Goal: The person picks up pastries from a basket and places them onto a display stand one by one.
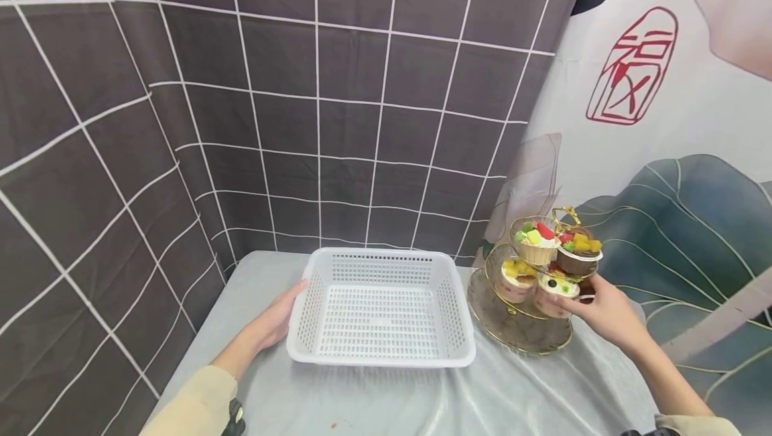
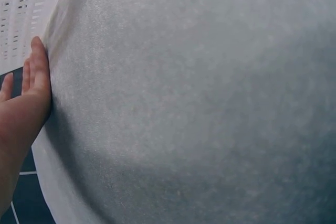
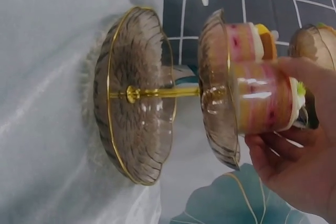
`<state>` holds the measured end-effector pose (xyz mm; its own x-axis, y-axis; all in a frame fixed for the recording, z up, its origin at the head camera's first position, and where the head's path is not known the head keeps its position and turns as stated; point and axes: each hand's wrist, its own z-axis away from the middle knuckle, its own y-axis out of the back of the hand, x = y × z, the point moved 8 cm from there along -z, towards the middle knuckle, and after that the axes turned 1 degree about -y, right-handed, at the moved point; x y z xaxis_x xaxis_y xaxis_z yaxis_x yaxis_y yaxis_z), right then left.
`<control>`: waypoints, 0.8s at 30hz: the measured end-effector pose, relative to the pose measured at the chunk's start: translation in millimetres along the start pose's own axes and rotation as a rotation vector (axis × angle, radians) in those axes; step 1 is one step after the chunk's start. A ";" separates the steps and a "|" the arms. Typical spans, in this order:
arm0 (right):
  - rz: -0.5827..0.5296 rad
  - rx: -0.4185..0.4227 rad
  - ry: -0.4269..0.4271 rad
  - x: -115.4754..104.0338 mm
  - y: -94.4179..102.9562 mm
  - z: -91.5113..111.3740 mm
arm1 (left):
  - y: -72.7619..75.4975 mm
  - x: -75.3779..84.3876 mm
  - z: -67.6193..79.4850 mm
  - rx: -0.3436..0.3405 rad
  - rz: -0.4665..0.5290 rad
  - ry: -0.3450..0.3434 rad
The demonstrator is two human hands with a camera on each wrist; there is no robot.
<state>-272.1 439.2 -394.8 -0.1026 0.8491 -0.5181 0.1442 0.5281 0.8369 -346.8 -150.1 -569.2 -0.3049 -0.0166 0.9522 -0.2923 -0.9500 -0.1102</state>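
My left hand (image 1: 276, 317) rests against the left side of a white plastic basket (image 1: 380, 360), its fingers fairly straight. In the left wrist view the same hand (image 2: 29, 100) lies beside the basket's perforated wall. On the right stands a tiered, gold-rimmed dessert stand (image 1: 519, 334). My right hand (image 1: 612, 315) grips a dessert cup (image 3: 265, 98) with pink and yellow layers on the stand's middle tier. Beside it sits a similar cup topped with yellow pieces (image 1: 517, 280). The top tier carries a fruit-topped cup (image 1: 535, 243) and a chocolate-coloured one (image 1: 577, 255).
A pale, shiny cloth (image 1: 374, 402) covers the table. Behind it hangs a dark curtain (image 1: 350, 128) with white grid lines. A printed white and teal cloth (image 1: 687, 222) hangs behind the stand on the right. The stand's bottom tier holds nothing visible.
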 end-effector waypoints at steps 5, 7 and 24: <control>0.041 0.047 -0.024 1.0 -2.8 -3.2 | -0.2 -0.4 -0.6 0.004 0.007 -0.004; 0.053 0.059 -0.033 2.8 -4.9 -3.5 | -0.8 -0.9 -0.8 0.003 0.013 -0.005; 0.063 0.087 -0.015 3.4 -9.3 -2.7 | 2.0 -2.6 -0.1 0.018 0.017 -0.009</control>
<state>-276.5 437.2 -403.9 -0.0756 0.8805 -0.4681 0.2347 0.4719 0.8498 -346.7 -152.0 -571.9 -0.3011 -0.0354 0.9529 -0.2708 -0.9550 -0.1211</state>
